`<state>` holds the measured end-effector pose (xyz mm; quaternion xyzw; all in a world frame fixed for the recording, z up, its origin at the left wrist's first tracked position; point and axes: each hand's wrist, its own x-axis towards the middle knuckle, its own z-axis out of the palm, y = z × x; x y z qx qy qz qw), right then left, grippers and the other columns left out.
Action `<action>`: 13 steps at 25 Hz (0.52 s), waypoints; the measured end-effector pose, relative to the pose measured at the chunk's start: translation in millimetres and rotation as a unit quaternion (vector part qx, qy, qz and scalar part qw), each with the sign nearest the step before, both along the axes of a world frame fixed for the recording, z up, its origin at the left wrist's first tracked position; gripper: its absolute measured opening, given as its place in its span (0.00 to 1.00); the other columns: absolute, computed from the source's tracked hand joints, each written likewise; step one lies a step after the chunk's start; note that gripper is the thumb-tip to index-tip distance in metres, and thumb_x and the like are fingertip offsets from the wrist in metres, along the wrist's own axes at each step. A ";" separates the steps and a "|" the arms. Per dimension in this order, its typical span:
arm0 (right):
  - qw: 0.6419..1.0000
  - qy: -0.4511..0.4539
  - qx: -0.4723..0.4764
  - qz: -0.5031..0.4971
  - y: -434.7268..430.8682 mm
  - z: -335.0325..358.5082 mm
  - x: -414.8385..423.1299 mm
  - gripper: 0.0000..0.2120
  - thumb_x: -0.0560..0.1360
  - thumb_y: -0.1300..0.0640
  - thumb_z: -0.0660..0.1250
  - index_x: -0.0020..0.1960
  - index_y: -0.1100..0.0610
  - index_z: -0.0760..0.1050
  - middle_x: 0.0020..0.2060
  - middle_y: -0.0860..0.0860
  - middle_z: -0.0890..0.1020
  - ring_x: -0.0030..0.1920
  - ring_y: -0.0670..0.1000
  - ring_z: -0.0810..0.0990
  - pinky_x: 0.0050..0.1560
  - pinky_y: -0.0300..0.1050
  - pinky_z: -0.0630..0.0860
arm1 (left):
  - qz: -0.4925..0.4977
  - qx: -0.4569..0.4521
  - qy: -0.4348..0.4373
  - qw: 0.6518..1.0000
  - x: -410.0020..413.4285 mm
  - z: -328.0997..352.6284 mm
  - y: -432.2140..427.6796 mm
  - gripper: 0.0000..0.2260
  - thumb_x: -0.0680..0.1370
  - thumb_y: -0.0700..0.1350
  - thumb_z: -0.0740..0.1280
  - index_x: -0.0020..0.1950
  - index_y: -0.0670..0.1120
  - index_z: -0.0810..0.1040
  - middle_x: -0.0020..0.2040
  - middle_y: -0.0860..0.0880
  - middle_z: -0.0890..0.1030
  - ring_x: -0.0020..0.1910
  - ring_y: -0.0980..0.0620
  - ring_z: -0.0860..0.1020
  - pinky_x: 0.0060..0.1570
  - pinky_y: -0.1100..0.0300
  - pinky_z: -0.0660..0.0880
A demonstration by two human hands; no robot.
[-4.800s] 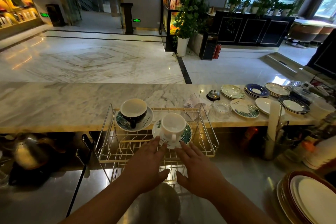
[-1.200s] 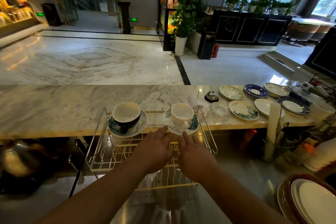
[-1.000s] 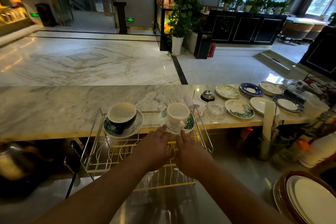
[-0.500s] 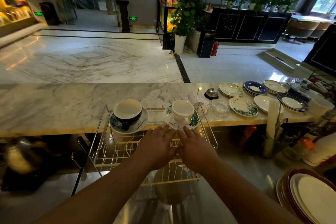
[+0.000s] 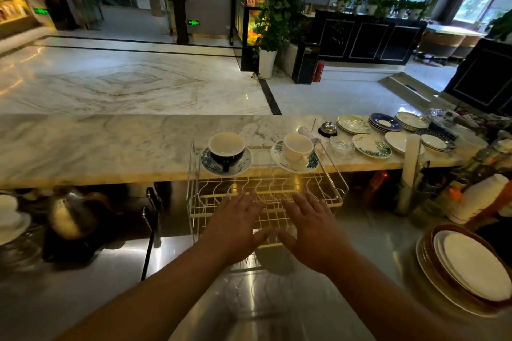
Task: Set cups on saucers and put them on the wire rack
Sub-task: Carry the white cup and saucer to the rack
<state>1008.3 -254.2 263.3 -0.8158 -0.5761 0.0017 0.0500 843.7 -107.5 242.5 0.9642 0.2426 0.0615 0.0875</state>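
A gold wire rack (image 5: 336, 196) stands on the steel counter against the marble ledge. At its far left sits a dark cup (image 5: 226, 151) on a leaf-patterned saucer (image 5: 243, 166). At its far right a white cup (image 5: 297, 147) rests on a second leaf-patterned saucer (image 5: 310, 164). My left hand (image 5: 238, 225) and my right hand (image 5: 310, 230) hover side by side over the near part of the rack, palms down, fingers spread, holding nothing and apart from the white cup's saucer.
Several saucers and plates (image 5: 371, 146) lie on the marble ledge (image 5: 97, 144) to the right, beside a call bell (image 5: 327, 128) and a glass dish (image 5: 340, 144). A stack of large plates (image 5: 471, 268) sits near right. A metal kettle (image 5: 73, 216) stands left.
Both hands have let go of the white cup's saucer at the rack's far right and drawn back towards me, now spread flat over the rack's near part.
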 end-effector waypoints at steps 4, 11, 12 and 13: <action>0.999 0.020 -0.003 0.045 -9.5 -8.1 -47.7 0.36 0.77 0.29 0.48 0.79 0.46 0.55 0.79 0.53 0.62 0.79 0.57 0.55 0.75 0.56 0.51 | 0.040 -0.015 0.013 0.999 -67.0 -6.1 -13.2 0.32 0.79 0.69 0.52 0.80 0.56 0.59 0.83 0.50 0.58 0.80 0.48 0.57 0.77 0.48 0.54; 0.983 0.041 -0.042 0.175 3.3 -24.2 -143.5 0.35 0.74 0.32 0.50 0.75 0.49 0.66 0.72 0.52 0.73 0.71 0.56 0.69 0.68 0.54 0.67 | 0.209 -0.072 0.074 0.973 -206.0 -21.2 -48.8 0.30 0.77 0.68 0.58 0.78 0.59 0.63 0.81 0.54 0.64 0.77 0.50 0.65 0.73 0.47 0.65; 0.980 0.042 -0.044 0.189 6.4 -25.3 -158.9 0.33 0.75 0.33 0.52 0.74 0.49 0.67 0.71 0.52 0.74 0.70 0.56 0.70 0.68 0.53 0.68 | 0.230 -0.074 0.089 0.966 -226.1 -23.7 -51.5 0.31 0.77 0.67 0.59 0.78 0.59 0.63 0.81 0.53 0.63 0.77 0.50 0.65 0.73 0.48 0.66; 0.978 0.045 -0.045 0.199 10.1 -25.8 -174.8 0.31 0.76 0.34 0.53 0.73 0.48 0.68 0.70 0.51 0.75 0.69 0.55 0.70 0.66 0.53 0.69 | 0.248 -0.075 0.100 0.961 -245.9 -26.0 -52.5 0.31 0.77 0.67 0.59 0.78 0.59 0.62 0.81 0.53 0.64 0.76 0.49 0.66 0.72 0.48 0.66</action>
